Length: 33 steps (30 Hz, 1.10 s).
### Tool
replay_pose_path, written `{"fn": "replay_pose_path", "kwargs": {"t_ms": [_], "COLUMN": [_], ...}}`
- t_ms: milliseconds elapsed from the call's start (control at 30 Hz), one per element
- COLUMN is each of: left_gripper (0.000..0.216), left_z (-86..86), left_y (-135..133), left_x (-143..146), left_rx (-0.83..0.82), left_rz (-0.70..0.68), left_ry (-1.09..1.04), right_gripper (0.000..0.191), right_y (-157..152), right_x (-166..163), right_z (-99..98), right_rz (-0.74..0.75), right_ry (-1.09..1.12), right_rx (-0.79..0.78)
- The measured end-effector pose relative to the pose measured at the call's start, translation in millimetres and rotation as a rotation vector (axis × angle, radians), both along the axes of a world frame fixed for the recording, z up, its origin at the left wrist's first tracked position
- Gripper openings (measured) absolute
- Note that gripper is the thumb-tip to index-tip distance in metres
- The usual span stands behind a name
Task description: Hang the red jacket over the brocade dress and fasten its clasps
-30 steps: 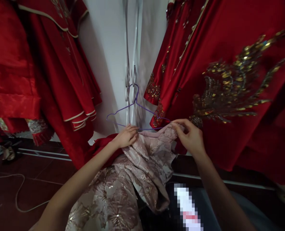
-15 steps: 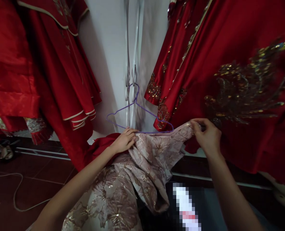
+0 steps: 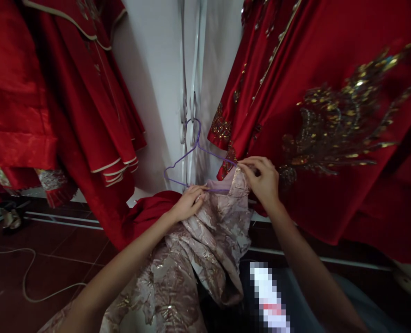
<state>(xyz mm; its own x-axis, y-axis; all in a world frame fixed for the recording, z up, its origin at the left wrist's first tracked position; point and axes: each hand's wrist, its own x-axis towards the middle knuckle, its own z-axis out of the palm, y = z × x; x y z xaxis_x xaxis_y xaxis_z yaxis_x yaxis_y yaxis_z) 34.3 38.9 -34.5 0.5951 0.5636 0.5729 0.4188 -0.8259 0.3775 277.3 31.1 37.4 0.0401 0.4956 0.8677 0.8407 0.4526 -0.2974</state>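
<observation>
A pale pink dress (image 3: pixel 219 222) with gold floral brocade hangs bunched in front of me, its skirt spreading down to the lower left. My right hand (image 3: pixel 262 180) pinches its upper right edge at the right end of a purple wire hanger (image 3: pixel 180 159). That end of the hanger is partly behind the cloth and my fingers. My left hand (image 3: pixel 191 202) is closed on the dress's top edge near the middle of the hanger's bottom bar. The hanger's hook is up on a white metal rail piece (image 3: pixel 193 69), and its left end is bare.
Red garments (image 3: pixel 87 101) with cream trim hang on the left. A red gown (image 3: pixel 316 199) with gold sequins hangs close on the right. A white cable (image 3: pixel 30 277) and a pair of shoes (image 3: pixel 11 218) lie on the dark tiled floor at left.
My right hand has moved left with the dress's edge, bringing it up to the hanger's right end. The hanger has shifted slightly to the right and tilted. My left hand has barely moved.
</observation>
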Motion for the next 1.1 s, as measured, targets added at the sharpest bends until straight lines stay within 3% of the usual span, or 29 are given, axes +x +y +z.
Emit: {"fn": "replay_pose_path", "kwargs": {"t_ms": [133, 233, 333, 400, 467, 567, 700, 1100], "left_gripper": [0.028, 0.027, 0.029, 0.030, 0.031, 0.032, 0.041, 0.041], "left_z": [-4.0, -6.1, -14.2, -25.6, -40.9, -63.7, -79.5, -69.4], "left_y": [-5.9, -5.7, 6.1, 20.0, 35.2, 53.3, 65.6, 81.6], "left_x": [12.5, -3.7, -45.9, -80.4, -110.3, -134.7, -137.3, -145.9], "left_rx": [-0.035, -0.066, -0.066, -0.041, -0.104, -0.236, -0.239, -0.202], "left_rz": [0.015, 0.086, 0.386, 0.653, 0.822, 0.809, 0.790, 0.756], "left_ry": [-0.079, -0.164, -0.299, -0.416, -0.468, -0.551, -0.634, -0.648], "right_gripper": [0.022, 0.024, 0.025, 0.026, 0.026, 0.027, 0.025, 0.018], "right_y": [13.3, 21.6, 26.9, 29.0, 30.9, 34.7, 40.8, 42.5], "right_x": [-5.6, -3.1, -1.6, -1.6, -1.6, -0.3, 4.1, 6.7], "right_z": [-10.1, -17.0, -17.8, -15.7, -13.4, -12.3, -14.0, -12.2], "right_rz": [0.054, 0.051, 0.059, 0.061, 0.065, 0.091, 0.130, 0.161], "right_ry": [-0.003, 0.011, 0.027, 0.028, 0.037, 0.054, 0.054, 0.069], "right_rx": [-0.103, -0.167, -0.181, -0.177, -0.172, -0.152, -0.089, -0.108]}}
